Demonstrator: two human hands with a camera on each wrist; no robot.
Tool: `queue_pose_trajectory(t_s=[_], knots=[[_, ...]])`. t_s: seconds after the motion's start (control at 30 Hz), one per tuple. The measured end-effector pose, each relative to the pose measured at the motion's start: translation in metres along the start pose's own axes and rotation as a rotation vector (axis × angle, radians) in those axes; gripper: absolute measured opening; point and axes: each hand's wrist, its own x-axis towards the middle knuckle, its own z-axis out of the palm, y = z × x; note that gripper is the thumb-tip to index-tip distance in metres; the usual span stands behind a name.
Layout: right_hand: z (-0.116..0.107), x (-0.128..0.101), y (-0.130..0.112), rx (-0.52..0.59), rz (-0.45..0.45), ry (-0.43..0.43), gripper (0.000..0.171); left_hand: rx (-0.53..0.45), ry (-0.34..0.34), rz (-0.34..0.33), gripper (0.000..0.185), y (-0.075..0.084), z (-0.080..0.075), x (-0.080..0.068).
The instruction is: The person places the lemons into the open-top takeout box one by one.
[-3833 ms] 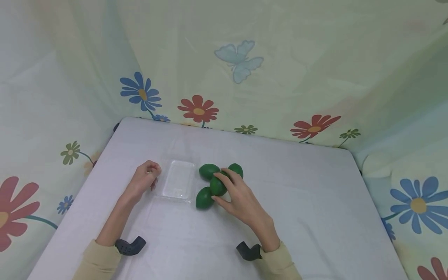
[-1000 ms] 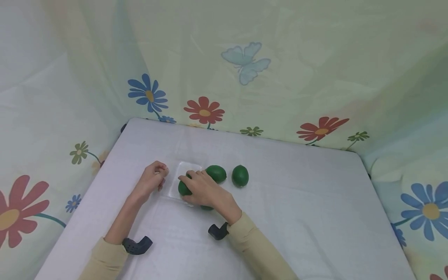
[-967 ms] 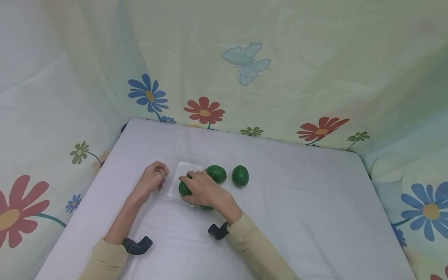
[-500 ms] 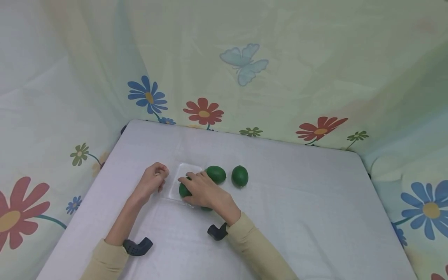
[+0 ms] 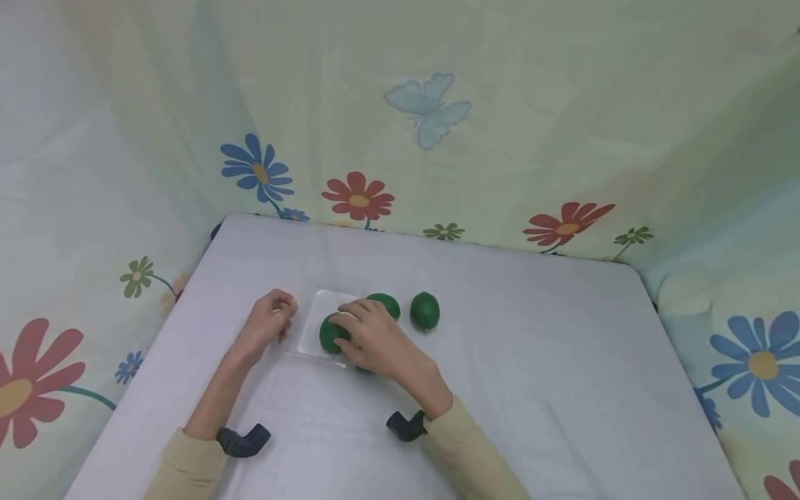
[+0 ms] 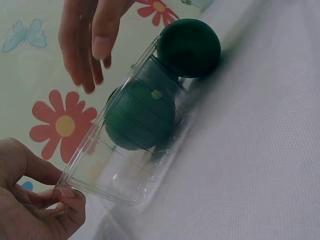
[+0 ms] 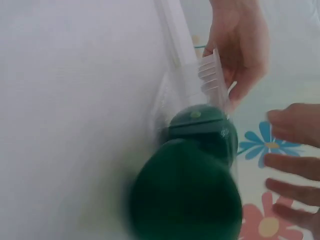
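Note:
A clear plastic tray (image 5: 310, 314) lies on the white table (image 5: 531, 361). My left hand (image 5: 278, 321) pinches its left rim; the left wrist view shows the fingertips (image 6: 67, 192) on the tray (image 6: 115, 180) corner. One green lime (image 5: 328, 333) sits inside the tray, also plain as the lime (image 6: 140, 117) behind the clear wall. My right hand (image 5: 350, 323) hovers just over it, fingers (image 6: 92, 42) loose and off the fruit. A second lime (image 5: 386, 303) lies behind the hand, a third lime (image 5: 425, 310) to the right. A fourth lime (image 5: 364, 370) peeks from under my palm.
Flowered cloth (image 5: 437, 139) walls the table at the back and both sides. The table's right half and near edge hold nothing. In the right wrist view a lime (image 7: 185, 192) fills the foreground beside the tray's ribbed rim (image 7: 212, 75).
My right hand carried one lime from the cluster into the tray, let go of it and now draws back slightly. My left hand has kept its pinch on the tray rim.

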Motion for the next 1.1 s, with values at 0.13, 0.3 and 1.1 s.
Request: queue_pose_trajectory(t_s=[0.13,0.3,1.1], knots=[[0.001,-0.014,0.005,0.002,-0.065,0.189,0.032,0.001,0.0,0.008,0.029,0.0,0.0,-0.001],[0.001,-0.028,0.015,0.044,-0.064,0.306,0.037,-0.01,-0.002,0.003,0.028,0.0,0.0,-0.001],[-0.012,-0.082,0.092,0.157,0.407,-0.015,0.081,0.0,-0.008,0.004,0.029,-0.002,0.0,0.0]])
